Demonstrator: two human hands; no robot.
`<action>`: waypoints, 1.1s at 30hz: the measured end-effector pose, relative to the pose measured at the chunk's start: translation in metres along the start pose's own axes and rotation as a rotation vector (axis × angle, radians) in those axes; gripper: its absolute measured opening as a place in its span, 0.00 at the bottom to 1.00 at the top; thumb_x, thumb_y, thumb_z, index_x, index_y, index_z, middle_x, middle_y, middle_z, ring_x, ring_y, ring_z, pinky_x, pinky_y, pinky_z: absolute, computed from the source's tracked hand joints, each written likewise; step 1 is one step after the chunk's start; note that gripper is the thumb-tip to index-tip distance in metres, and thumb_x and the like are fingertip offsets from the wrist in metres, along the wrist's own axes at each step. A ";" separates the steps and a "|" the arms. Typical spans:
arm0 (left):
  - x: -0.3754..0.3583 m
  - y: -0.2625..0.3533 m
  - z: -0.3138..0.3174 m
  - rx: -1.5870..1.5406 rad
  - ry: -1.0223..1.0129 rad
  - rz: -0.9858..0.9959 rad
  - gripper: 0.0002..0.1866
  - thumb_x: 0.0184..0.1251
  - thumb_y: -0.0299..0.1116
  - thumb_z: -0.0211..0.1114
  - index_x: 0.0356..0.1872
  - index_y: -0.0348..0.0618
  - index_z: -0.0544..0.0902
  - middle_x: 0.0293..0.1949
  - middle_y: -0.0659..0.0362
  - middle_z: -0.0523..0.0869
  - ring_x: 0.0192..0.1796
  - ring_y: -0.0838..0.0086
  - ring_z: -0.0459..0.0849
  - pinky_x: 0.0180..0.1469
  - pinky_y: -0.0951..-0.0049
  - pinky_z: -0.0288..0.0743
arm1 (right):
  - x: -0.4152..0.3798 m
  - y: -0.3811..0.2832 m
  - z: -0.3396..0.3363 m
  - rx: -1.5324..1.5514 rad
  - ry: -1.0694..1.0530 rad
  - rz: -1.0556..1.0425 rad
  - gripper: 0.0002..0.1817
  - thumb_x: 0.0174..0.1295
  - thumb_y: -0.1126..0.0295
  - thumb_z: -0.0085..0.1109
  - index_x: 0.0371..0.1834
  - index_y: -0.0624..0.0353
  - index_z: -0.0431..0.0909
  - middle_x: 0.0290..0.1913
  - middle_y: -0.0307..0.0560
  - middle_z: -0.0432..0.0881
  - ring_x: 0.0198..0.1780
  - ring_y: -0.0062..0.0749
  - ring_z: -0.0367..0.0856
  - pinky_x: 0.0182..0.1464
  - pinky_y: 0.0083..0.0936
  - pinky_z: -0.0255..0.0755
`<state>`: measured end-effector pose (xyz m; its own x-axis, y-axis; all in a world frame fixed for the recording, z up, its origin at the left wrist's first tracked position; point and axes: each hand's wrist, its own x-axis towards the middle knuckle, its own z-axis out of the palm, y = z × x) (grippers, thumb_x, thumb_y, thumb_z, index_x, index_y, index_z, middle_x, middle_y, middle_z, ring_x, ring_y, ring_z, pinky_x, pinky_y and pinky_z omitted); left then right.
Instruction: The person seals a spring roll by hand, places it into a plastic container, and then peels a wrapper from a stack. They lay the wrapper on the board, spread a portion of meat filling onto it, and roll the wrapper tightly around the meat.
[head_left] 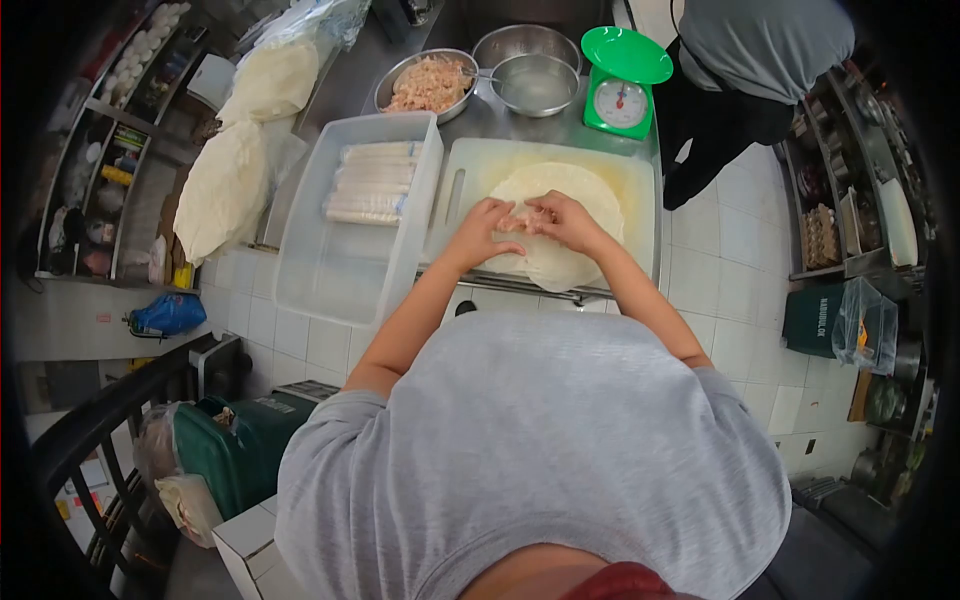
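Note:
A round, pale wrapper sheet (585,185) lies on the white cutting board (470,160), its near part reaching the board's front edge. On it sits a strip of pinkish meat filling (517,222). My left hand (487,235) is at the strip's left end, thumb and fingers apart around it. My right hand (568,222) has its fingertips pressed on the filling's right end. Left of the board, a clear plastic tub (330,265) holds several pale wrapped rolls (372,183). Behind stands a metal bowl (462,108) of filling with a utensil in it.
A metal bowl of cloudy liquid (535,85) stands beside a green scale (620,100) behind the board. Large stacks of wrapper sheets (225,190) lie on the far left. Another person (755,60) stands at the right, beyond the table. Shelves (850,190) line the right side.

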<state>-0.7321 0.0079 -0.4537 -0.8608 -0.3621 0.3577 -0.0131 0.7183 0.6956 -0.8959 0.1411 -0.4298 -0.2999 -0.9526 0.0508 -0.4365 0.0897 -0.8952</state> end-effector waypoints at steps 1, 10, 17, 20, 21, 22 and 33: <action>-0.004 -0.006 0.001 0.009 -0.029 -0.030 0.20 0.46 0.37 0.75 0.41 0.41 0.84 0.40 0.55 0.79 0.45 0.61 0.78 0.46 0.66 0.72 | 0.004 0.008 0.004 -0.040 0.023 -0.039 0.08 0.48 0.70 0.67 0.30 0.59 0.80 0.34 0.49 0.77 0.40 0.44 0.77 0.41 0.35 0.71; -0.005 -0.004 -0.007 0.147 0.078 0.024 0.23 0.45 0.41 0.76 0.41 0.40 0.83 0.37 0.53 0.79 0.43 0.60 0.77 0.45 0.62 0.72 | 0.007 -0.003 0.011 -0.165 0.081 -0.064 0.07 0.49 0.66 0.66 0.27 0.54 0.79 0.31 0.46 0.77 0.39 0.44 0.77 0.40 0.35 0.71; -0.010 -0.001 -0.005 0.103 -0.034 -0.301 0.20 0.49 0.40 0.75 0.41 0.39 0.83 0.34 0.55 0.78 0.38 0.65 0.79 0.42 0.69 0.73 | 0.020 0.020 0.036 -0.380 0.092 -0.183 0.08 0.46 0.66 0.66 0.28 0.53 0.80 0.32 0.48 0.77 0.38 0.44 0.77 0.41 0.37 0.71; -0.016 0.006 -0.006 0.068 0.112 -0.226 0.18 0.52 0.35 0.73 0.43 0.39 0.84 0.33 0.55 0.78 0.37 0.66 0.79 0.40 0.69 0.74 | 0.013 0.004 0.028 -0.265 0.148 -0.139 0.11 0.43 0.65 0.69 0.28 0.57 0.79 0.34 0.51 0.76 0.38 0.46 0.77 0.42 0.38 0.71; -0.018 0.007 -0.007 0.060 0.171 -0.200 0.17 0.52 0.34 0.72 0.43 0.39 0.84 0.33 0.55 0.78 0.36 0.66 0.79 0.40 0.69 0.74 | 0.012 0.003 0.026 -0.357 0.125 -0.186 0.12 0.43 0.65 0.70 0.28 0.58 0.79 0.35 0.52 0.76 0.38 0.47 0.77 0.42 0.38 0.71; -0.020 0.002 -0.009 0.081 0.103 -0.171 0.20 0.51 0.33 0.72 0.47 0.38 0.82 0.36 0.54 0.78 0.37 0.65 0.79 0.41 0.69 0.74 | 0.010 0.003 0.025 -0.447 0.099 -0.230 0.13 0.42 0.65 0.70 0.27 0.59 0.78 0.36 0.52 0.76 0.38 0.47 0.77 0.42 0.39 0.71; -0.013 0.014 -0.018 0.031 0.058 -0.048 0.16 0.56 0.30 0.69 0.46 0.39 0.82 0.40 0.55 0.80 0.43 0.64 0.80 0.46 0.69 0.73 | 0.016 0.002 0.039 -0.521 0.118 -0.319 0.13 0.46 0.61 0.68 0.26 0.59 0.80 0.32 0.50 0.76 0.39 0.46 0.77 0.42 0.37 0.72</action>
<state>-0.7117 0.0115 -0.4374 -0.8279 -0.4299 0.3603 -0.0703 0.7168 0.6937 -0.8684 0.1144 -0.4477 -0.1646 -0.9201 0.3555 -0.8679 -0.0362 -0.4954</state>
